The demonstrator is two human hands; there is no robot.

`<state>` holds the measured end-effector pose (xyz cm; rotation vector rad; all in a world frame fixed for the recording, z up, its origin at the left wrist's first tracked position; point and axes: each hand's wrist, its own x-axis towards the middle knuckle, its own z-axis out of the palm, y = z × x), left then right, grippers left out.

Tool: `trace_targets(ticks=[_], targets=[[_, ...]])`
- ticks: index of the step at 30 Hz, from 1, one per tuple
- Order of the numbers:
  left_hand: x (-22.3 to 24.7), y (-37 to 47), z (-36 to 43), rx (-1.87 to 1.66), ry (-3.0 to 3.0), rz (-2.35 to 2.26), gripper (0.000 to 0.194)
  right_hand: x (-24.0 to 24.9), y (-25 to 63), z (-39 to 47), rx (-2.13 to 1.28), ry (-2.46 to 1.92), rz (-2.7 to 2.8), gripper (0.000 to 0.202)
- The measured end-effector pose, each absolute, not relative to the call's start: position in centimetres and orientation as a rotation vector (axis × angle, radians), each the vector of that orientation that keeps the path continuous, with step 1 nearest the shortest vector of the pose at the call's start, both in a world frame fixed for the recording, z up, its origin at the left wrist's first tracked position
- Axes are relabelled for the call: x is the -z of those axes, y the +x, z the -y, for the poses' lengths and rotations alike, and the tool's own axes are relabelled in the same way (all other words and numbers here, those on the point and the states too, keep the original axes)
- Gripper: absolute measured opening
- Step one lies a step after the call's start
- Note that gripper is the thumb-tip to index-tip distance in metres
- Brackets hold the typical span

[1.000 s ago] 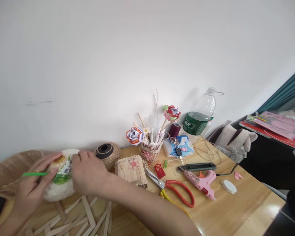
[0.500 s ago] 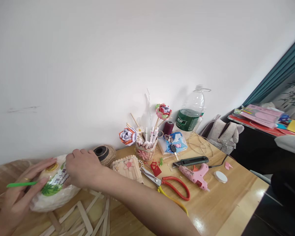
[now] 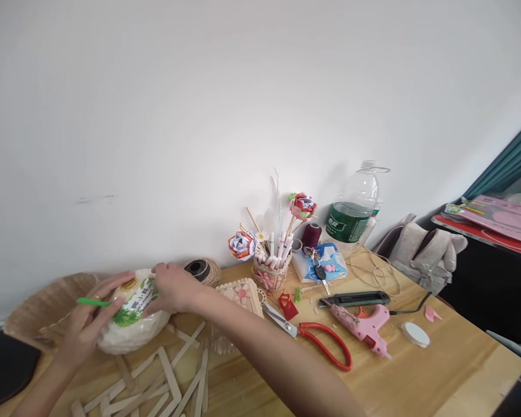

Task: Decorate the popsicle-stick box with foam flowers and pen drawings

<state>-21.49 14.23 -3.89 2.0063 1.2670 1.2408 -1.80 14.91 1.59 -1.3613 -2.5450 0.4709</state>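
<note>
A whitish, round coconut (image 3: pixel 132 336) in clear wrap, with a palm-leaf label, sits tilted at the left of the table. My left hand (image 3: pixel 89 324) grips its left side, thumb on the label. A thin green straw (image 3: pixel 93 302) sticks out between that hand's thumb and fingers. From the upper right, my right hand (image 3: pixel 173 289) has bent fingers closed on the coconut's top edge; what exactly the fingertips pinch is hidden. Loose wooden craft sticks (image 3: pixel 169 370) lie in front of the coconut. Just behind my right hand stands a roll of twine (image 3: pixel 211 272).
Right of my forearm lie red-handled scissors (image 3: pixel 325 339), a utility knife (image 3: pixel 356 298) and a pink glue gun (image 3: pixel 373 327) with a cord. Behind them stand a stick-made pen holder (image 3: pixel 271 277) with paper flowers and a large bottle (image 3: pixel 349 220). A brown paper basket (image 3: pixel 47 301) is far left.
The camera view has shifted left, so everything appears further right. My right hand's fingers have shifted slightly on the coconut's top edge; my left hand keeps its hold.
</note>
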Motion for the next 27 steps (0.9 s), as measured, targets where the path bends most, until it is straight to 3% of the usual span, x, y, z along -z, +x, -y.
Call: trace_targets(ticks=[9,12,16,22,27], targets=[[4.2,-21.3,-14.6,-1.34,2.038,-1.19,0.036,-1.6,-1.7,-14.8,-0.339,-1.313,2.528,0.057],[4.6,-21.4,-14.9,-1.368,2.053,-1.185,0.037,-1.2,-1.4,-15.5,-0.328,-1.272,2.519,0.032],[4.8,-21.5,-15.3,-1.396,2.07,-1.141,0.034,-1.5,-0.8,-15.5,-0.309,-1.152,2.548,0.042],[4.9,-21.5,-15.4,-1.424,2.087,-1.06,0.034,-3.2,-1.5,-14.3,-0.202,-0.965,2.658,0.025],[4.9,-21.5,-15.7,-1.44,2.094,-1.039,0.035,-3.3,-2.8,-14.4,-0.092,-0.863,2.758,0.024]])
